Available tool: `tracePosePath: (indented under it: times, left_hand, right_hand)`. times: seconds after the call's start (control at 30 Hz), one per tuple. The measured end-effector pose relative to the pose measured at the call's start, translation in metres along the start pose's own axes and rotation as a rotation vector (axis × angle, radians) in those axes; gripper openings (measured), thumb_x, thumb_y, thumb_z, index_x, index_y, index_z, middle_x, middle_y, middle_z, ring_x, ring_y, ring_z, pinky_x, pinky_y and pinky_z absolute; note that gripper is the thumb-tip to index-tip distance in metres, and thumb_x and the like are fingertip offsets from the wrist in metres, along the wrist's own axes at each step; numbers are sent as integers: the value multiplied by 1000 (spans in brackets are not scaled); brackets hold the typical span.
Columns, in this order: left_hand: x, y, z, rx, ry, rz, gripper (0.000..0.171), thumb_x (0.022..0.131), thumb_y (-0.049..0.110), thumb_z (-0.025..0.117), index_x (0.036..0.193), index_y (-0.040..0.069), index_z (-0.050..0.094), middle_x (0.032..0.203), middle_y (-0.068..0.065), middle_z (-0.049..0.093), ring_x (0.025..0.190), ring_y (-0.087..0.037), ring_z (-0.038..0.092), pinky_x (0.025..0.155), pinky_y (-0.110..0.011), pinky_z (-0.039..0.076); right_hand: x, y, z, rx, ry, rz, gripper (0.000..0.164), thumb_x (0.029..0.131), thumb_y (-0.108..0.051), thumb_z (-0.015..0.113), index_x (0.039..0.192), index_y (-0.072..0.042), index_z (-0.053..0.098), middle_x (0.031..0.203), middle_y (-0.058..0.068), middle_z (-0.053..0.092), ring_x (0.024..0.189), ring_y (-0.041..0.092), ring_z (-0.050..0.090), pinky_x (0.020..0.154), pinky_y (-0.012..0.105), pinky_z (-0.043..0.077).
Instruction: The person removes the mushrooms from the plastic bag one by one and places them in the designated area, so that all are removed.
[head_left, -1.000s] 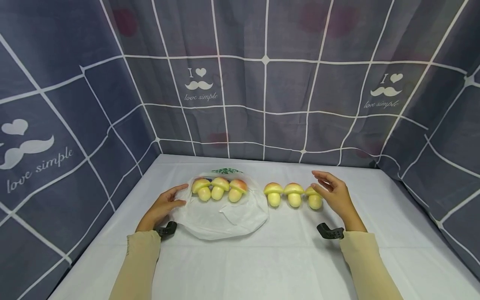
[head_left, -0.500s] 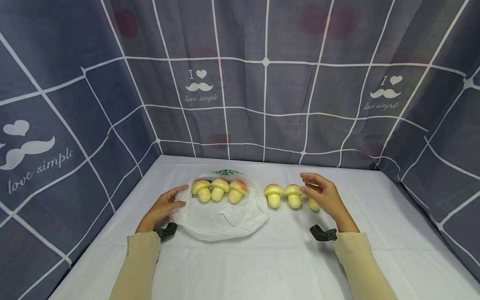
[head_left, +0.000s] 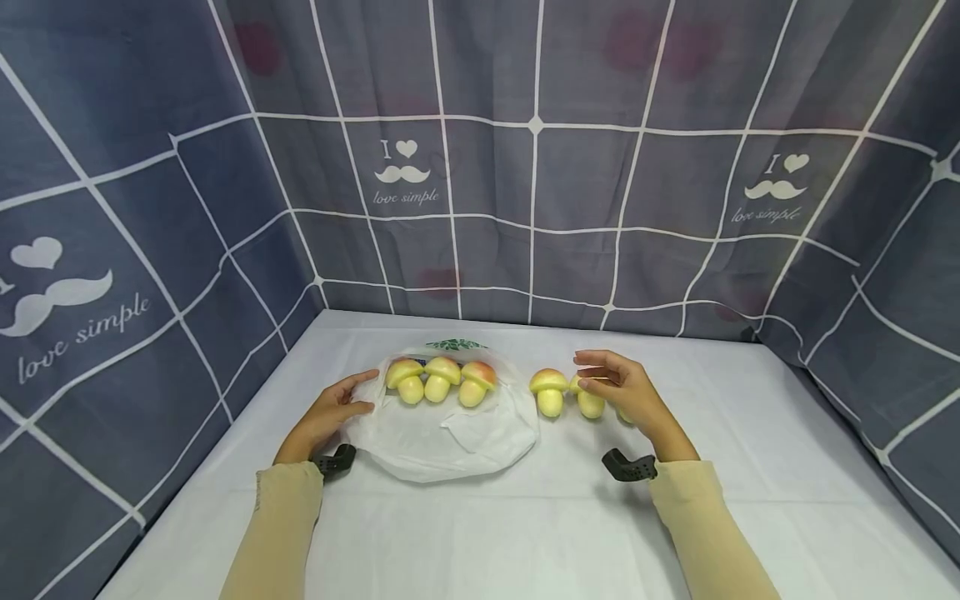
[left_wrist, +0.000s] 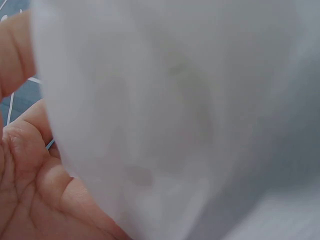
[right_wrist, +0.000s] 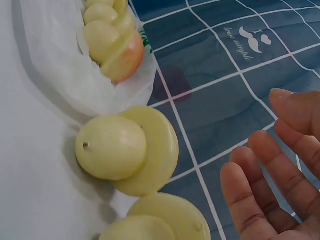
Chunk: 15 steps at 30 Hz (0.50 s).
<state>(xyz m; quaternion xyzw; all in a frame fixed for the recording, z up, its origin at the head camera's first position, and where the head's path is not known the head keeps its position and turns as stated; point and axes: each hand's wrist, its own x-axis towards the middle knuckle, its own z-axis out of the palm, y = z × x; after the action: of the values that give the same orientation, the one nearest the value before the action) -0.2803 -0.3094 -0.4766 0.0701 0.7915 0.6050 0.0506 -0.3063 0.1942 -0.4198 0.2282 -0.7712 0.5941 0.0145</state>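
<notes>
Three yellow mushrooms (head_left: 442,383) with reddish caps lie side by side at the mouth of a white plastic bag (head_left: 420,446). Three more stretch in a row to the right of it, beginning with the nearest mushroom (head_left: 550,403). My left hand (head_left: 325,421) rests at the bag's left edge with thumb and fingers spread; in the left wrist view the plastic hides part of those fingers. Over the row hovers my right hand (head_left: 626,392), its fingers loosely bent and nothing in them. It covers parts of the middle mushroom (head_left: 591,407) and most of the rightmost one.
A white cloth covers the table (head_left: 480,533). Grey-blue curtains (head_left: 570,192) with white grid lines stand behind and along both sides. A green print (head_left: 456,343) shows on the bag's far edge. Each wrist wears a black camera mount (head_left: 628,467).
My right hand has moved left along the row, from the rightmost mushroom to over the middle one. My left hand, the bag and the mushrooms have stayed in place.
</notes>
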Motion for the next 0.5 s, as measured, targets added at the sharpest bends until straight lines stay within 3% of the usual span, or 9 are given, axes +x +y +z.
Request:
tracePosePath:
  times: [0.5]
  left_hand:
    - [-1, 1, 2, -22, 0, -5, 73, 101, 0, 69, 165, -6, 34, 177, -27, 17, 163, -43, 16, 97, -8, 39]
  right_hand:
    - [11, 3, 31, 104, -92, 15, 49, 100, 6, 69, 144, 20, 53, 139, 39, 61, 108, 6, 71, 93, 21, 56]
